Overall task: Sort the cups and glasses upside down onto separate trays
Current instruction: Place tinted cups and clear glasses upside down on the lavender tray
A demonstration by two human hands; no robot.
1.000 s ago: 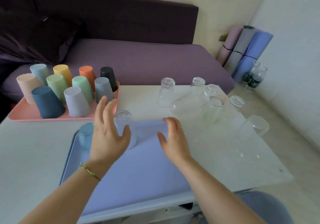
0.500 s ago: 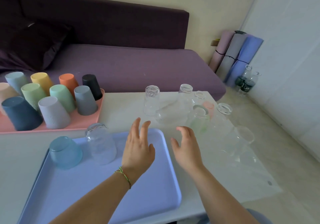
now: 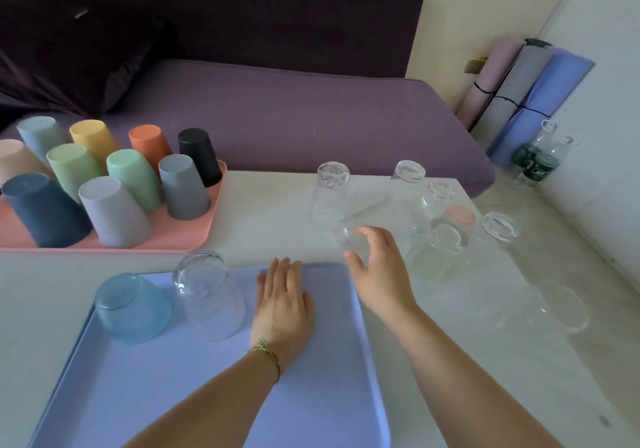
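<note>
Tipped glass (image 3: 353, 239), clear, lies on its side on the white table (image 3: 270, 205) at about 1 o'clock from the person, just past the far right corner of the blue tray (image 3: 311, 395). The right hand (image 3: 379, 271) curves its thumb and fingers about the glass's near end; whether it actually grips cannot be told. The left hand (image 3: 284, 305) lies flat over the tray at 12 o'clock, fingers straight and holding nothing. At the tray's 11 o'clock corner two upside-down glasses stand side by side: a blue-tinted glass (image 3: 133, 309) and a clear glass (image 3: 209, 298). At 10 o'clock a pink tray (image 3: 194, 239) carries ten coloured cups (image 3: 135, 177), all upside down. More loose glasses (image 3: 330, 191), clear and tinted, crowd the table from 1 to 2 o'clock, some upside down.
</note>
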